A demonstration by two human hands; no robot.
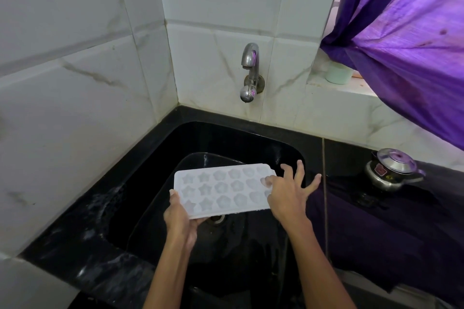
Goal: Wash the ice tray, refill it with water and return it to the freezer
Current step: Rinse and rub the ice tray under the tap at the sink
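Over the black sink [160,148], one white ice tray [221,190] is held flat in the air, with its cups facing up. The person's left hand [179,218] has a curled grip on the tray's corner at 7 o'clock, with the thumb on top and the fingers under it. The right hand [288,193] is spread wide open. Only its thumb tip touches the tray, at the 3 o'clock end, and the other fingers stick out past the edge and hold nothing. The tray has three rows of cups. Some are star shapes and some are round flower shapes. The cups under the right hand are hidden, so the full count cannot be told.

One silver tap [249,73] sticks out of the white tiled wall at 12 o'clock from the tray. One small steel pot with a lid [391,170] sits on the dark desk [376,233] at 3 o'clock. One purple curtain [406,32] hangs at 1 o'clock, with one pale green cup [339,74] on the sill beside it.
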